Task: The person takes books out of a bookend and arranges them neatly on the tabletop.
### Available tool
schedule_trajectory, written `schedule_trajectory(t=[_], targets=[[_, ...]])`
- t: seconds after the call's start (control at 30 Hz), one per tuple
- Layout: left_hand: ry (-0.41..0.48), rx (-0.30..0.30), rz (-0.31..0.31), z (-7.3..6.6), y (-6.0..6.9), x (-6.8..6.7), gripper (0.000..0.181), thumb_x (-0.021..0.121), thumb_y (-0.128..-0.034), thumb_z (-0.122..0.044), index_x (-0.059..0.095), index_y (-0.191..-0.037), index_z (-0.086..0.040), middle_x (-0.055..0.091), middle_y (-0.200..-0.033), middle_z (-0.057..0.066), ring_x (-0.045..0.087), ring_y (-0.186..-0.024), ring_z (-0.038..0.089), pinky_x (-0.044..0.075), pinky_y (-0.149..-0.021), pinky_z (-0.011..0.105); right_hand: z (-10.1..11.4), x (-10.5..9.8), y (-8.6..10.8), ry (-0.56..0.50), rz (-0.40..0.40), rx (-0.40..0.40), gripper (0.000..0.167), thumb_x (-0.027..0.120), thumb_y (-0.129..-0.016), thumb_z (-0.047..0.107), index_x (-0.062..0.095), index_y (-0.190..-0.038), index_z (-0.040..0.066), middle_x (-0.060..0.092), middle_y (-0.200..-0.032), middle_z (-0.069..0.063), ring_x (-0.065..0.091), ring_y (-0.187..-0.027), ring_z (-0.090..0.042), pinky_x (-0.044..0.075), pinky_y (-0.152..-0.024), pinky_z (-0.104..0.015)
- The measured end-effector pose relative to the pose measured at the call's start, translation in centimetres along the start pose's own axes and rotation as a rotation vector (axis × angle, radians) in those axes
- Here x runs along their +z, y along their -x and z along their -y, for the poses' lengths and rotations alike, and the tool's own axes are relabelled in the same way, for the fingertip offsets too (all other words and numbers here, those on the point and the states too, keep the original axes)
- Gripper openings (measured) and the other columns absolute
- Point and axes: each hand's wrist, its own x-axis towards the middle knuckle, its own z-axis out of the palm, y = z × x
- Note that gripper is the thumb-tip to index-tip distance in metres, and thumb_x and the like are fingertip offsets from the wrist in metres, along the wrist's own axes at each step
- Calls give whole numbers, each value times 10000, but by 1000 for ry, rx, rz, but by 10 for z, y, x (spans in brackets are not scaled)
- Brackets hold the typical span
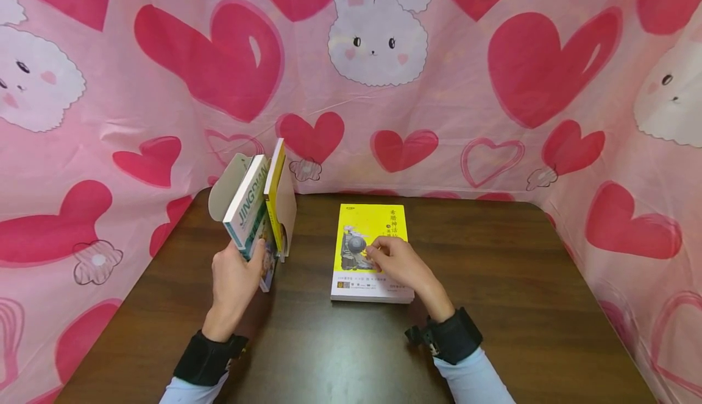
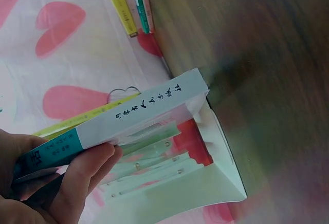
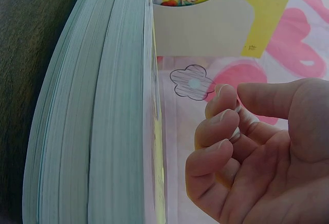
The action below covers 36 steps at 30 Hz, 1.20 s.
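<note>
My left hand (image 1: 236,282) grips a teal-and-white book (image 1: 249,215) by its near edge, thumb on one side and fingers on the other. That book stands tilted inside a cream book holder (image 1: 286,221), beside an upright yellow-spined book (image 1: 272,209). In the left wrist view the book's white spine (image 2: 149,108) with black lettering shows above the holder's floor. My right hand (image 1: 397,261) hovers over a yellow-and-white book (image 1: 373,282) lying flat on the table. Its fingers (image 3: 213,157) are loosely curled, with nothing in them.
The dark wooden table (image 1: 493,306) extends to the right and front. A pink cloth (image 1: 466,87) with hearts and rabbits hangs around the back and sides. The holder's rounded left panel (image 1: 225,191) stands near the table's left edge.
</note>
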Motion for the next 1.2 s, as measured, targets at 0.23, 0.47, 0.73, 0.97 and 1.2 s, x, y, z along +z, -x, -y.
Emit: schedule_trajectory(t=[0.23, 0.47, 0.73, 0.97, 1.2], targets=[[-10, 5, -9, -6, 3, -7, 539, 700, -1024, -170, 525, -1475, 67, 615, -1390, 303, 641, -1182, 515, 526, -882, 643, 2, 0, 0, 4, -5, 14, 204, 644, -1065, 249, 727, -1022, 68, 627, -739, -159, 526, -646, -253, 389, -602, -322], [-28, 5, -34, -11, 10, -13, 525, 716, -1012, -169, 551, -1446, 77, 632, -1368, 297, 655, -1154, 513, 536, -861, 641, 1, 1, -1, 6, -1, 13, 204, 643, -1066, 244, 728, -1025, 63, 619, -727, -138, 540, -658, -248, 407, -620, -335], [-39, 14, -49, -15, 15, -17, 507, 716, -1009, -151, 561, -1425, 95, 637, -1341, 318, 664, -1126, 525, 539, -838, 653, 0, 1, -1, 6, 3, 15, 207, 647, -1063, 260, 733, -1038, 74, 620, -725, -135, 546, -659, -251, 412, -622, -332], [-44, 4, -61, -17, 23, -23, 543, 740, -997, -194, 559, -1450, 45, 631, -1386, 273, 641, -1179, 504, 528, -870, 640, -1, 0, -1, -2, 7, 7, 213, 645, -1065, 250, 733, -1049, 57, 625, -728, -147, 542, -648, -247, 412, -617, -329], [-33, 22, -69, -19, 30, -28, 547, 743, -995, -191, 556, -1457, 35, 626, -1399, 263, 634, -1192, 496, 531, -858, 635, -2, 0, -1, 1, 8, 5, 218, 641, -1067, 260, 732, -1043, 63, 602, -691, -77, 517, -630, -244, 388, -595, -319]])
